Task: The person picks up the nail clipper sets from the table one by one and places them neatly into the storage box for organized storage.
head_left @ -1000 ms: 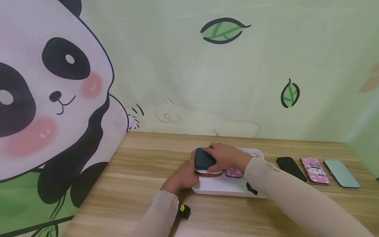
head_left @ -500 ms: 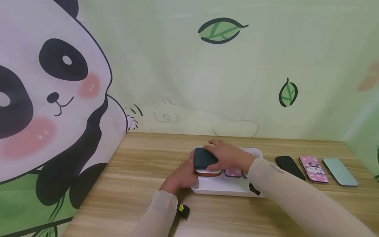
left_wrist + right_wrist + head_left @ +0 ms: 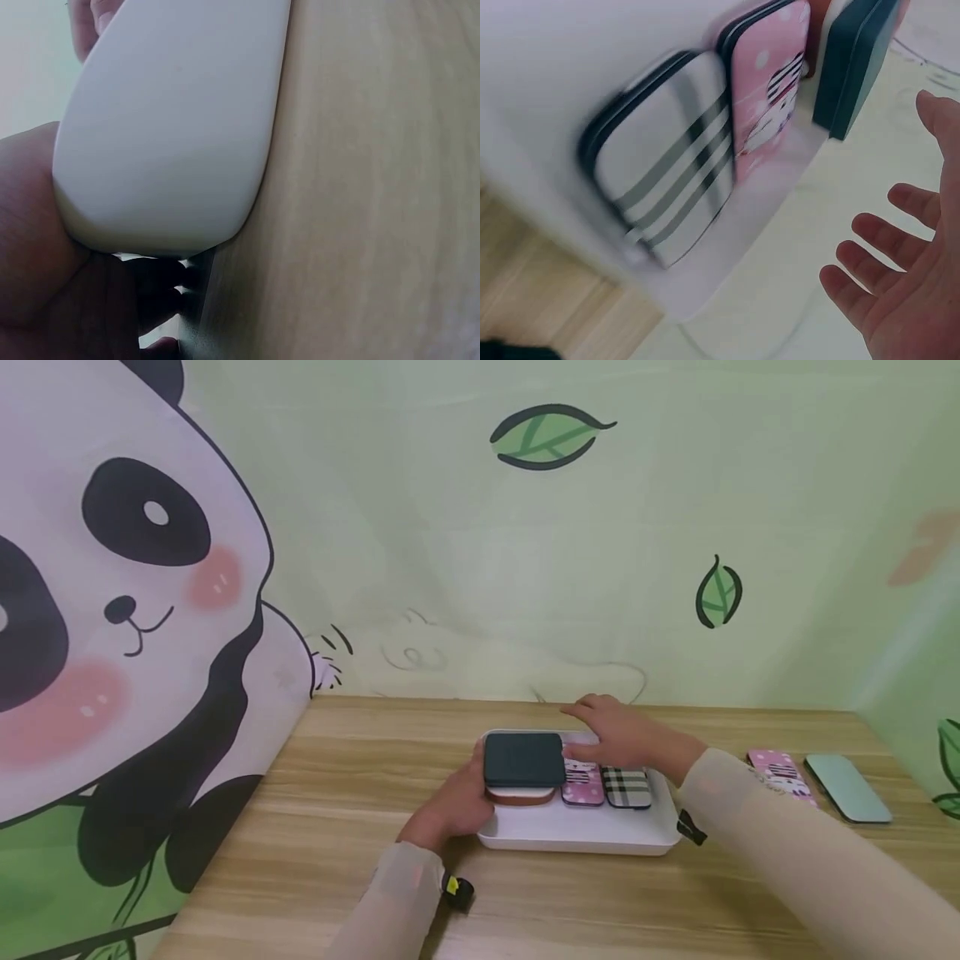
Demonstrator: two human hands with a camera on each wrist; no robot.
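Observation:
At the left end of the white tray (image 3: 577, 837), my left hand (image 3: 450, 802) holds its edge; in the left wrist view the palm (image 3: 37, 240) lies against the tray's end, with fingers partly hidden behind it. Beside that hand, a dark teal rectangular case (image 3: 523, 758) sits on top of a white and brown case (image 3: 521, 796). My right hand (image 3: 630, 735) is over the tray's back part, fingers spread and holding nothing. Under and beside it lie a pink polka-dot case (image 3: 582, 785) and a black-and-white plaid case (image 3: 627, 787), both inside the tray.
On the wooden table (image 3: 337, 760), right of the tray, lie another pink case (image 3: 780, 772) and a mint-green case (image 3: 849, 787). My right forearm (image 3: 810, 852) crosses in front of them. A wall cloth with leaves (image 3: 553, 439) and a panda (image 3: 150, 585) borders the table.
My right hand has let go of the dark teal case and moved right, uncovering the plaid case; its arm now hides the black case on the table. My left hand stays at the tray.

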